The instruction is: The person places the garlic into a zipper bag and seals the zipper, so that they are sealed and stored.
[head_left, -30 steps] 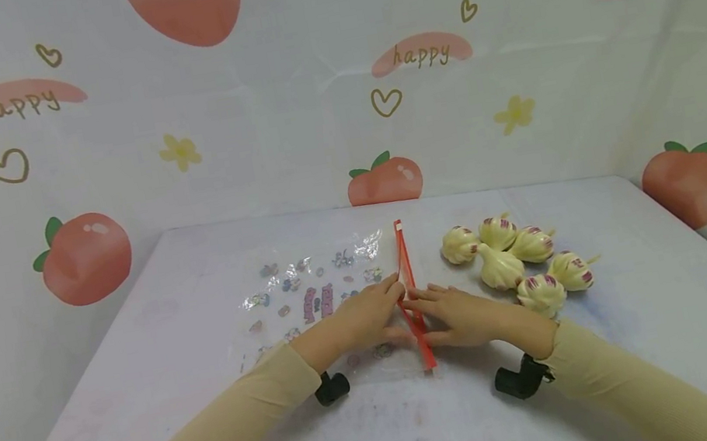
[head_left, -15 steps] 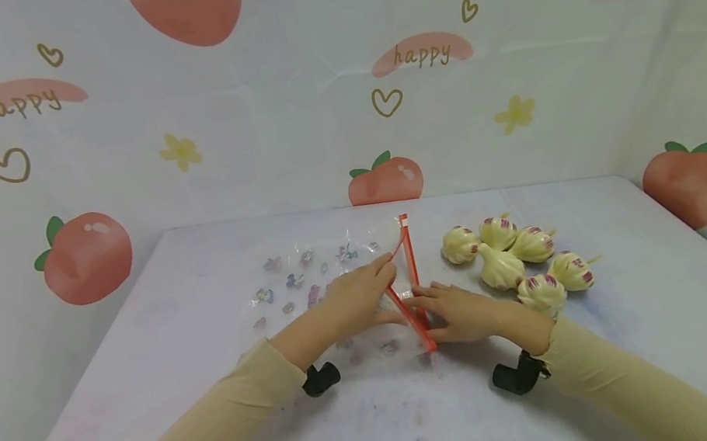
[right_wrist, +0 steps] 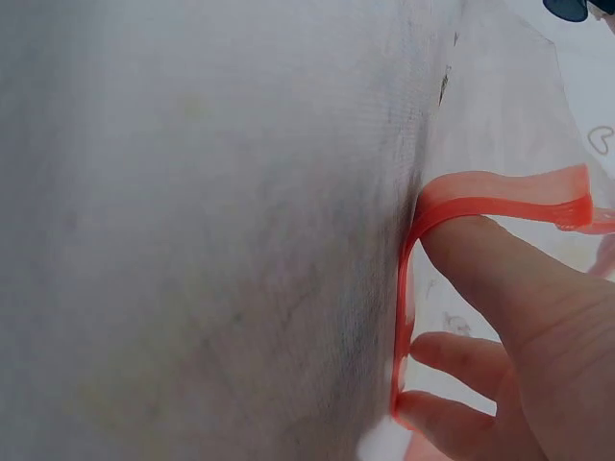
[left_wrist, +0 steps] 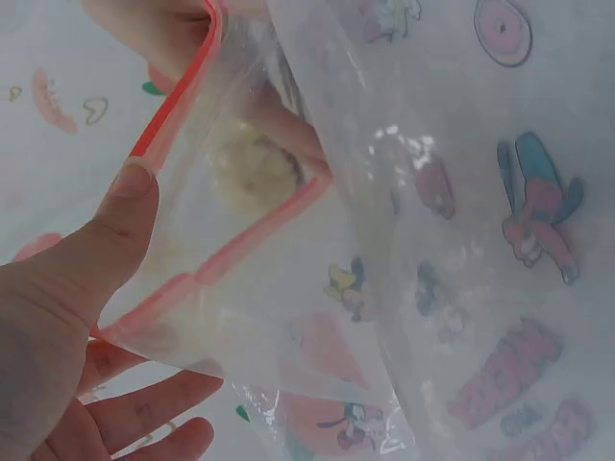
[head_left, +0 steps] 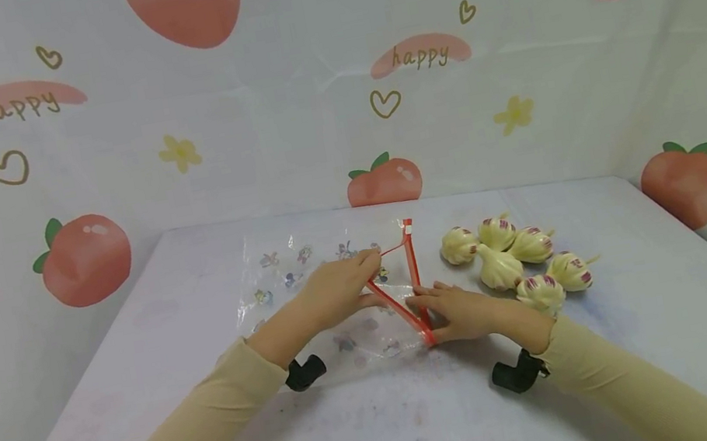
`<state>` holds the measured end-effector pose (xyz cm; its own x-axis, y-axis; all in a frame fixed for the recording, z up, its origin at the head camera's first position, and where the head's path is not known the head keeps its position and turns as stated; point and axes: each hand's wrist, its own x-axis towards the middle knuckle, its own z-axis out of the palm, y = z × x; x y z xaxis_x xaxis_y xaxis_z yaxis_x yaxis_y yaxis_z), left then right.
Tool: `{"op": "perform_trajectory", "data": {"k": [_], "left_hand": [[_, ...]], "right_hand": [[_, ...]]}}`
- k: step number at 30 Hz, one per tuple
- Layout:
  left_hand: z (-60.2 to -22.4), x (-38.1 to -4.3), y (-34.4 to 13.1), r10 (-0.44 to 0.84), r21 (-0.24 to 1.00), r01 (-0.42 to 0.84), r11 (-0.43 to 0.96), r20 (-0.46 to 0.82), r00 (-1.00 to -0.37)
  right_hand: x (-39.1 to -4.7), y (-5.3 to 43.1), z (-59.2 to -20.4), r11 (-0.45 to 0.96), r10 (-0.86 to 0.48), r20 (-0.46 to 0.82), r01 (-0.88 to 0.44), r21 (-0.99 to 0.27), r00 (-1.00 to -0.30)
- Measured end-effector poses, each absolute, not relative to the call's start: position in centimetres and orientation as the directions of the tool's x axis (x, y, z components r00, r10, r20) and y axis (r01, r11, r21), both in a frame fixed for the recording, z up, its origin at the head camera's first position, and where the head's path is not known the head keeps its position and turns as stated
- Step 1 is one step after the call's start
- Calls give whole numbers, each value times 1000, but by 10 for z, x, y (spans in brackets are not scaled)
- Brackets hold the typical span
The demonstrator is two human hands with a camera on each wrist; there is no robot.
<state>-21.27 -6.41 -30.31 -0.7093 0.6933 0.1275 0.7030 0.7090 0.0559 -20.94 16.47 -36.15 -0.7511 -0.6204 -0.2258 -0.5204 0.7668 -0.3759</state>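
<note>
A clear zip bag (head_left: 347,344) with cartoon prints lies on the table, its red-edged mouth facing right and spread apart. My left hand (head_left: 327,296) pinches the upper red edge between thumb (left_wrist: 130,206) and fingers, holding it up and to the left. The lower red edge (head_left: 413,265) stays down on the table. My right hand (head_left: 465,311) rests at the mouth, with fairly straight fingers pressing that lower edge; in the right wrist view its thumb (right_wrist: 480,254) touches the red strip (right_wrist: 500,192). Several garlic bulbs (head_left: 501,267) sit right of the bag.
A white table (head_left: 364,439) spreads out around the bag. Behind it hangs a white backdrop (head_left: 286,161) printed with peaches. Black wrist cameras are strapped below the left (head_left: 305,372) and right (head_left: 518,373) hands.
My left hand has moved left and slightly up with the upper red edge, and the bag's mouth has widened. The right hand has stayed nearly in place. The garlic bulbs have not moved.
</note>
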Motion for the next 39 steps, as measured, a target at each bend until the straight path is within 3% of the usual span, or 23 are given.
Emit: {"op": "perform_trajectory", "data": {"k": [9, 20, 28, 39], "left_hand": [[-306, -213, -69, 691, 117, 715, 689, 194, -697], [-316, -218, -71, 667, 150, 713, 685, 263, -697], [-317, -219, -72, 673, 174, 729, 662, 291, -680], [-319, -218, -74, 675, 179, 747, 641, 331, -659]], "right_hand": [[-209, 165, -362, 752, -639, -190, -553, -358, -745], [-199, 169, -350, 704, -663, 29, -636, -317, -748], [-199, 191, -329, 726, -564, 192, -593, -348, -803], [-203, 234, -314, 753, -403, 265, -482, -448, -876]]}}
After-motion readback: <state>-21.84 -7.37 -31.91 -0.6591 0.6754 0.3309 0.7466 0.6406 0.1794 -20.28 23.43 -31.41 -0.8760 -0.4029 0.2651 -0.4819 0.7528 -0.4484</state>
